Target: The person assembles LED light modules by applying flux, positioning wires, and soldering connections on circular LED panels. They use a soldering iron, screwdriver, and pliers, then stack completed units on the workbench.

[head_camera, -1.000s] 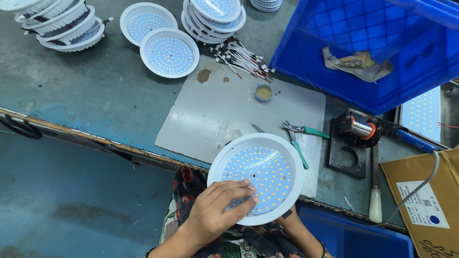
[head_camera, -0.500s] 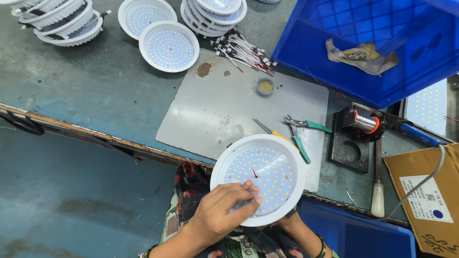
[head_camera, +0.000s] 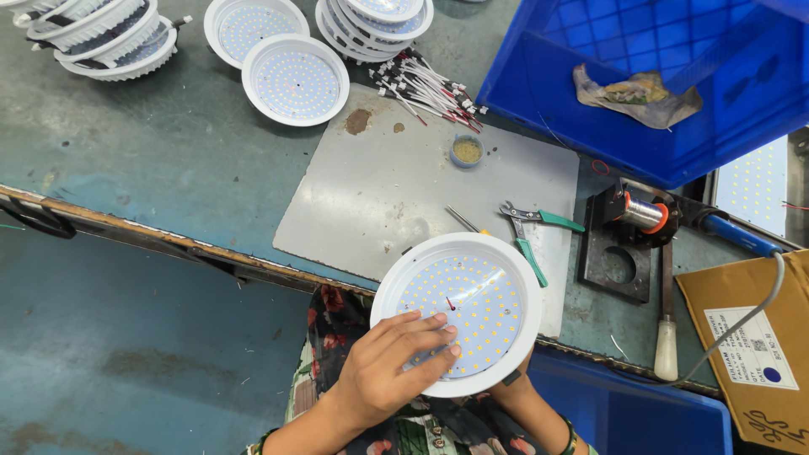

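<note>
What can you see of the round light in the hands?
The light is a round white panel with a raised rim, plastic by the look, its flat face dotted with small yellowish LEDs. A short red wire end sticks up near its centre. It faces up, slightly tilted, over the bench's near edge. The left hand lies on its face; the right hand is mostly hidden under it.
</note>
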